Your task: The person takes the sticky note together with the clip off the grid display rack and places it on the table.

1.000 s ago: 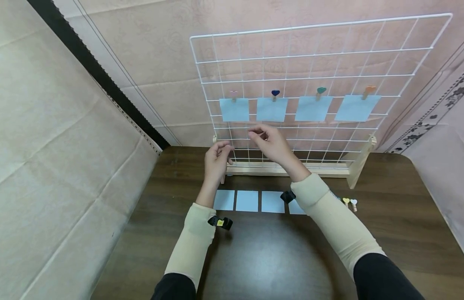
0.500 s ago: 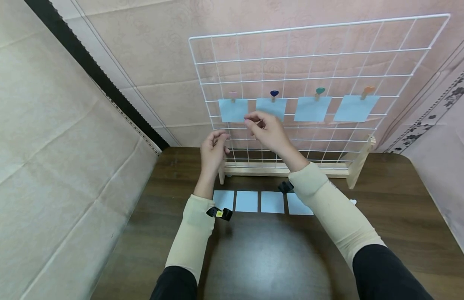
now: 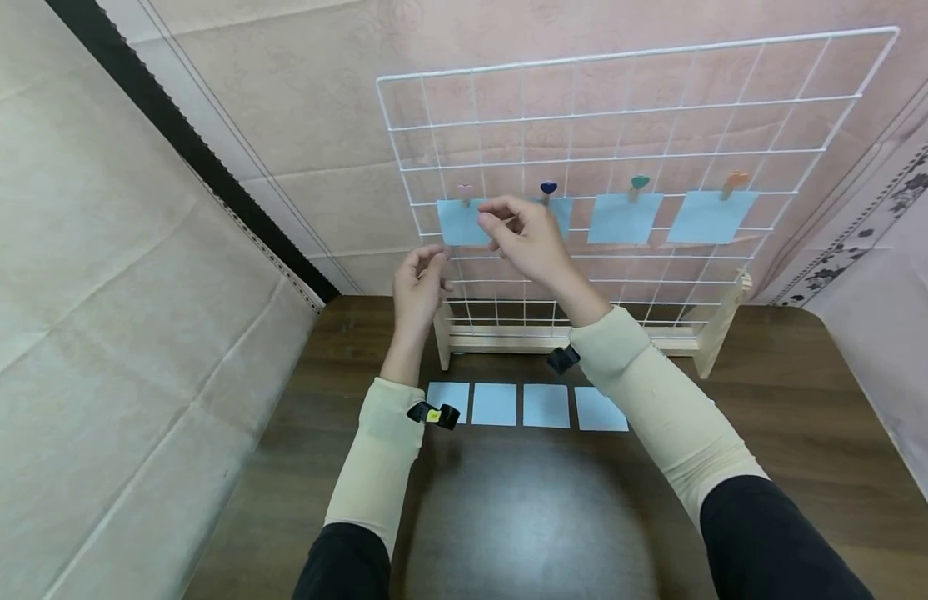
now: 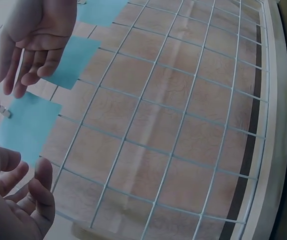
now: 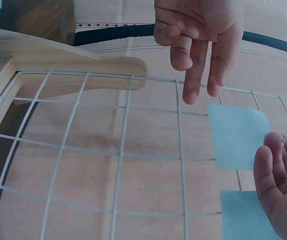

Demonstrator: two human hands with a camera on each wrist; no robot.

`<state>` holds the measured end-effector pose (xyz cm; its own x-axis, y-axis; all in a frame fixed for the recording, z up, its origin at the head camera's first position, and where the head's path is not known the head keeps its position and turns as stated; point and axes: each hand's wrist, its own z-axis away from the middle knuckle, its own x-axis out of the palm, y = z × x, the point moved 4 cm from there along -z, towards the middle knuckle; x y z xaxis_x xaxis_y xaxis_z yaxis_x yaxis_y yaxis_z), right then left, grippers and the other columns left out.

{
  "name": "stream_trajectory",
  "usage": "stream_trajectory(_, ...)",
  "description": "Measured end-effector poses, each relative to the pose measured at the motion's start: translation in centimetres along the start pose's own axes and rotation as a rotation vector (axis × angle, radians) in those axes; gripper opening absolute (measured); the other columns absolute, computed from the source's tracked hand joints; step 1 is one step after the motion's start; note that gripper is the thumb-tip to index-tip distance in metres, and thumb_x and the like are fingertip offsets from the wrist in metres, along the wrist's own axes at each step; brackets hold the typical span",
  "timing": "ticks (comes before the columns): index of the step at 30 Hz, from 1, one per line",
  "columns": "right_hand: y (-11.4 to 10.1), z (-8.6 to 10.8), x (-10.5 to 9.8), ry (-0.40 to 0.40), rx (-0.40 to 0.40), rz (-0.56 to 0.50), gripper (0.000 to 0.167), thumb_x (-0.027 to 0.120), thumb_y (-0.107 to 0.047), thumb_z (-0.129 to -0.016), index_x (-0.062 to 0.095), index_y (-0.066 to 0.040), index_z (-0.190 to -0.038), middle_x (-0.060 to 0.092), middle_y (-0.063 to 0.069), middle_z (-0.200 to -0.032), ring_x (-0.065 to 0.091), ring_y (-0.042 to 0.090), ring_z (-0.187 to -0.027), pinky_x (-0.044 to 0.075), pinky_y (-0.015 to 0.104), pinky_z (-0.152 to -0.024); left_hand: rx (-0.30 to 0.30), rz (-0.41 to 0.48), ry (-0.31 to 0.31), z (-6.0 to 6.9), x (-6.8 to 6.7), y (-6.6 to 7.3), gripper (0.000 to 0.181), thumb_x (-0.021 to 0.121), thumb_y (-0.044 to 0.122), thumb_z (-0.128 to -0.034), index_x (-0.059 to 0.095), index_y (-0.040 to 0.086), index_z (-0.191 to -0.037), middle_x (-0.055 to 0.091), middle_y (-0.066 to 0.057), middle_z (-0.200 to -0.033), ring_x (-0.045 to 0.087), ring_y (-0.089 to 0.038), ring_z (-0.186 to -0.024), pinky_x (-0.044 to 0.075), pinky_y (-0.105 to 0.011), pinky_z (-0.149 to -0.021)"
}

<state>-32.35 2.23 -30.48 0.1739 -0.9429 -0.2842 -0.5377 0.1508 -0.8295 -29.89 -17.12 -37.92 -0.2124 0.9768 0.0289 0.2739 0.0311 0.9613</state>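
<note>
Light-blue paper squares (image 3: 625, 219) hang in a row on a white wire grid (image 3: 629, 54), pegged with small clips (image 3: 640, 182). We have our left hand (image 3: 419, 292) just below the leftmost square (image 3: 456, 225), our right hand (image 3: 531, 242) before its neighbour; each grip is slack, fingers apart. Nearer us, four loose sheets (image 3: 495, 404) line the brown tabletop (image 3: 539, 500), in front of the grid's wooden base (image 3: 509, 342).

Paper squares (image 3: 625, 219) were light blue, the grid (image 3: 636, 55) white, clips (image 3: 640, 182) pink, navy, green and orange, the worktop (image 3: 539, 500) wood-grained brown.
</note>
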Motion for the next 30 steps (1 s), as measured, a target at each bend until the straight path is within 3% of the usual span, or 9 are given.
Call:
stream_trajectory(3,-0.5,-0.3,-0.2,0.016,0.007,-0.01,0.03,0.063,-0.022,-0.107,0.071,0.0,-0.127,0.072,0.014,-0.109,0.068,0.032,-0.079,0.057,0.024,-0.064,-0.003,-0.004,-0.005,-0.1,0.2,0.3,0.035,0.06,0.018,-0.1086,0.062,-0.007,-0.133,0.064,-0.028,-0.131,0.062,-0.016,-0.068,0.041,-0.015,-0.049)
stream_trajectory(6,-1.0,-0.7,-0.4,0.033,-0.005,-0.008,0.03,0.064,-0.023,-0.107,0.072,-0.002,-0.127,0.073,0.011,-0.108,0.068,0.037,-0.079,0.057,0.028,-0.064,0.006,-0.03,-0.01,-0.3,0.4,0.7,0.034,0.06,0.019,-0.1087,0.063,-0.002,-0.135,0.065,-0.023,-0.128,0.063,-0.014,-0.067,0.042,-0.016,-0.05)
stream_trajectory(10,-1.7,-1.3,-0.5,0.036,-0.02,0.001,0.031,0.064,-0.026,-0.107,0.072,-0.006,-0.129,0.074,0.011,-0.11,0.069,0.033,-0.078,0.057,0.033,-0.066,0.009,-0.038,-0.007,-0.7,0.3,1.1,0.032,0.06,0.019,-0.1086,0.063,0.004,-0.137,0.066,-0.013,-0.123,0.066,-0.018,-0.063,0.043,-0.018,-0.048)
stream_trajectory(19,-2.2,-2.4,-0.1,0.01,0.008,-0.006,0.035,0.063,-0.027,-0.108,0.068,-0.007,-0.136,0.074,0.013,-0.111,0.069,0.04,-0.083,0.057,0.031,-0.065,-0.014,-0.076,-0.014,-1.3,0.1,1.3,0.037,0.059,0.019,-0.1092,0.06,0.008,-0.145,0.066,-0.021,-0.129,0.068,-0.017,-0.057,0.042,-0.02,-0.041)
stream_trajectory(30,-2.4,-3.1,0.3,0.008,0.016,0.042,0.032,0.064,-0.023,-0.107,0.071,-0.004,-0.132,0.076,0.012,-0.105,0.069,0.029,-0.074,0.056,0.027,-0.064,-0.012,-0.097,-0.037,-1.6,-0.1,1.3,0.034,0.06,0.018,-0.1085,0.064,0.011,-0.142,0.068,-0.016,-0.131,0.067,-0.012,-0.06,0.043,-0.019,-0.043)
